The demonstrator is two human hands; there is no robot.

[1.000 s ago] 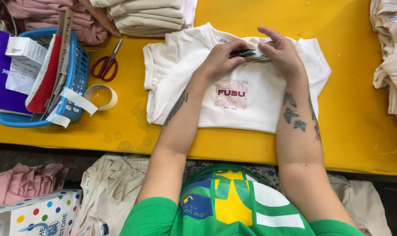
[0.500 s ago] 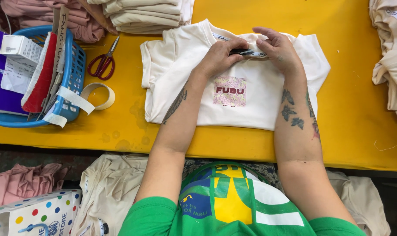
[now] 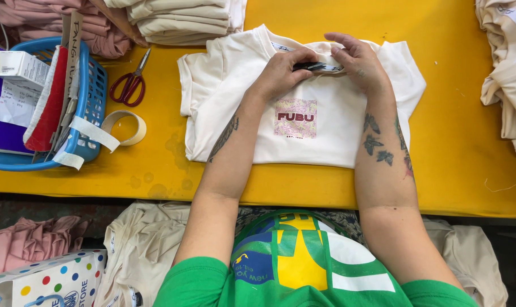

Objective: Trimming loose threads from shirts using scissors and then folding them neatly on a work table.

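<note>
A cream T-shirt (image 3: 326,142) with a small pink and dark-red chest print lies flat on the yellow table (image 3: 451,165), collar away from me. My left hand (image 3: 282,73) and my right hand (image 3: 357,63) meet at the collar. Between their fingertips they pinch a small dark tag (image 3: 317,66) with a pale strip. Both forearms rest across the shirt.
A blue basket (image 3: 84,122) of papers and cards stands at the left, with red-handled scissors (image 3: 132,84) and a tape roll (image 3: 124,126) beside it. Folded cream shirts (image 3: 184,20) lie at the back, pink garments (image 3: 53,17) at back left, more cream garments (image 3: 511,74) at the right edge.
Both hands stay at the collar on the tag; the fingers have shifted only slightly. The shirt has not moved on the table.
</note>
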